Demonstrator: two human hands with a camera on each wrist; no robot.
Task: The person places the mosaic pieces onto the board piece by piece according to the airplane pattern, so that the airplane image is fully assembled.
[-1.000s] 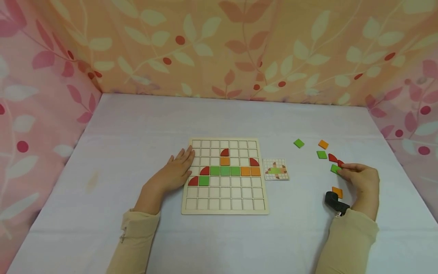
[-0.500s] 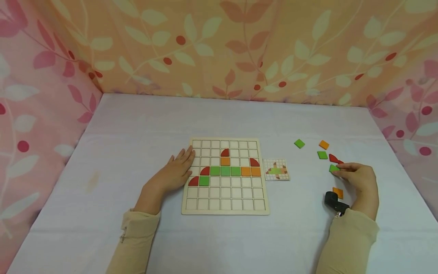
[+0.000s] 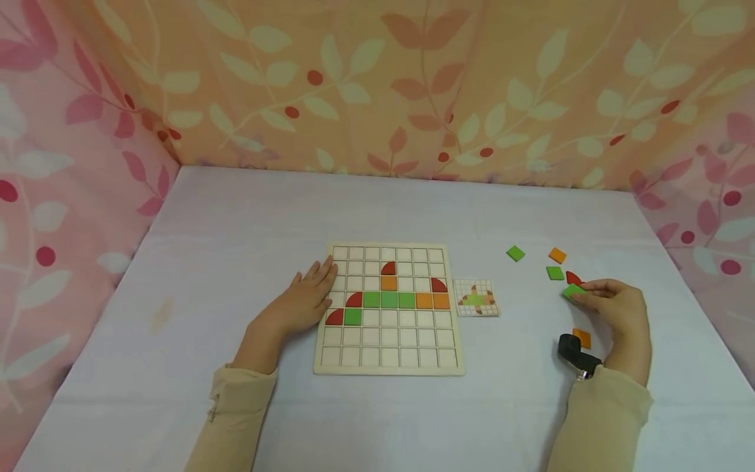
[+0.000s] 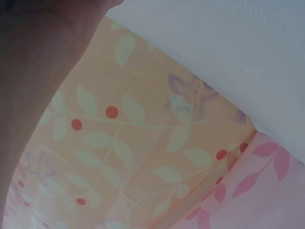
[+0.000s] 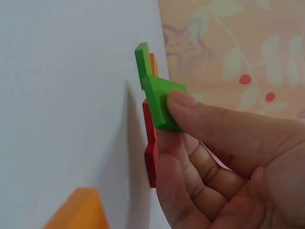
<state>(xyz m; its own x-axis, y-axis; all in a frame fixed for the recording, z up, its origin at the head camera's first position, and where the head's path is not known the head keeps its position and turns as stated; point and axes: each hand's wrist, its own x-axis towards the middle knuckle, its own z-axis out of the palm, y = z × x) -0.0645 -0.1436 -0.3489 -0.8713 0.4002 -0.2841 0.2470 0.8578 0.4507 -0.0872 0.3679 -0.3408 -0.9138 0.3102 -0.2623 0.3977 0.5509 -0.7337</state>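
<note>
My right hand [image 3: 616, 308] pinches a green square tile [image 3: 573, 292] between thumb and fingers. In the right wrist view the thumb lies on the face of this green tile [image 5: 162, 106], which is tilted and just off the cloth. Two red quarter-circle tiles [image 5: 149, 121] lie behind it, partly covered by the fingers. With fingers straight, my left hand [image 3: 297, 305] rests on the left edge of the wooden grid board [image 3: 389, 370]. Red, green and orange tiles sit in several of its cells. The left wrist view shows only a dark part of that arm or hand [image 4: 38, 71].
A small printed pattern card [image 3: 476, 297] lies against the board's right side. Two more green tiles [image 3: 516, 253] and an orange tile [image 3: 557, 255] lie at the back right. Another orange tile [image 3: 582, 338] is beside the black wrist camera [image 3: 569, 347]. Patterned curtains surround the white table.
My right hand has picked the green tile up from the cloth and moved it slightly left. The left hand and the tiles on the board keep their places.
</note>
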